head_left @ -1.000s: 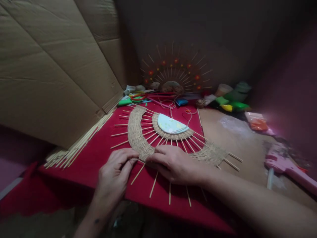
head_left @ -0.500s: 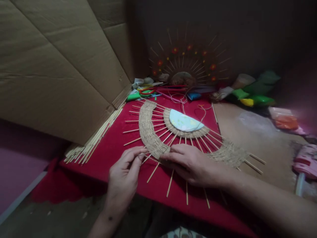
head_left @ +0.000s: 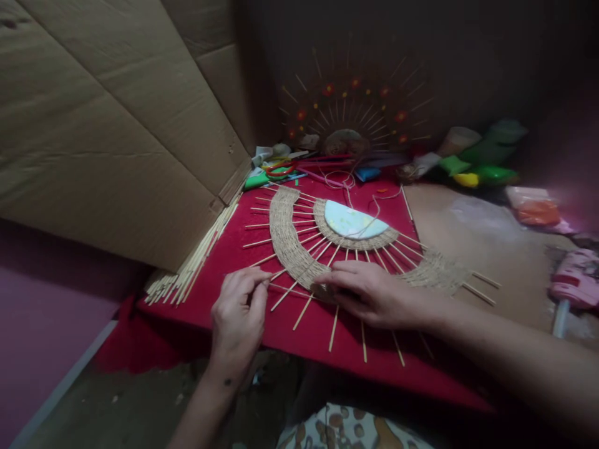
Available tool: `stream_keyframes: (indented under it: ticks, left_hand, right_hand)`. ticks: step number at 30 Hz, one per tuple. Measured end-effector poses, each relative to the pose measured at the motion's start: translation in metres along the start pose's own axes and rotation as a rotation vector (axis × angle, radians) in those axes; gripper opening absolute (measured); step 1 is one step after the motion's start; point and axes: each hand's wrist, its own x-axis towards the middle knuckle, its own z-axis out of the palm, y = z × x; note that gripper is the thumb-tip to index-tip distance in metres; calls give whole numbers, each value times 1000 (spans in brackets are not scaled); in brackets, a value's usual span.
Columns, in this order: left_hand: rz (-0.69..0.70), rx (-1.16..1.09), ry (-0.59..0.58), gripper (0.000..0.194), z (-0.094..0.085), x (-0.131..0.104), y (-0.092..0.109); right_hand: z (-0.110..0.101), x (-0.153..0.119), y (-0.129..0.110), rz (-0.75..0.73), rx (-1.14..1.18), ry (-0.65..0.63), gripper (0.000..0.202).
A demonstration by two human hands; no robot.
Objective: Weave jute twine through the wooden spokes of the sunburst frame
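Observation:
A half-round fan of thin wooden sticks with woven twine bands (head_left: pixel 284 227) lies on a red cloth. Its centre is a pale blue half-disc (head_left: pixel 355 219). Beside the lower left sticks, my left hand (head_left: pixel 239 305) is closed in a pinch on a strand of twine (head_left: pixel 292 290). The strand runs taut from those fingertips to the outer band. My right hand (head_left: pixel 374 293) grips that band near its lower middle, its fingers bent over the weave and partly hiding it. Loose twine also trails across the half-disc.
A large cardboard sheet (head_left: pixel 112 131) leans at the left over a bundle of sticks (head_left: pixel 187 265). Scissors (head_left: pixel 281 167) lie at the back, before a finished-looking flowered fan (head_left: pixel 346 144). On the right are a cardboard mat (head_left: pixel 486 234), colourful packets (head_left: pixel 491 173) and a pink glue gun (head_left: pixel 578 277).
My left hand has drawn slightly away from the band's edge, and the strand between the hands shows longer. My right hand still holds the band. The view has shifted a little.

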Motion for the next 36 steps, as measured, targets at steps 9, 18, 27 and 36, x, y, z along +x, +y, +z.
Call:
stream_keyframes:
  ticks: [9, 18, 27, 36]
  left_hand:
    - [-7, 6, 23, 16, 5, 1, -1]
    - [-24, 27, 87, 15, 5, -1, 6]
    - [34, 69, 176, 12, 3, -11, 7]
    - [61, 58, 180, 10, -4, -32, 15]
  right_hand:
    - [-16, 12, -8, 88, 10, -192, 24]
    - [-3, 61, -22, 101, -399, -290, 21]
    - [25, 72, -17, -130, -625, -246, 25]
    - [36, 62, -12, -108, -618, -132, 26]
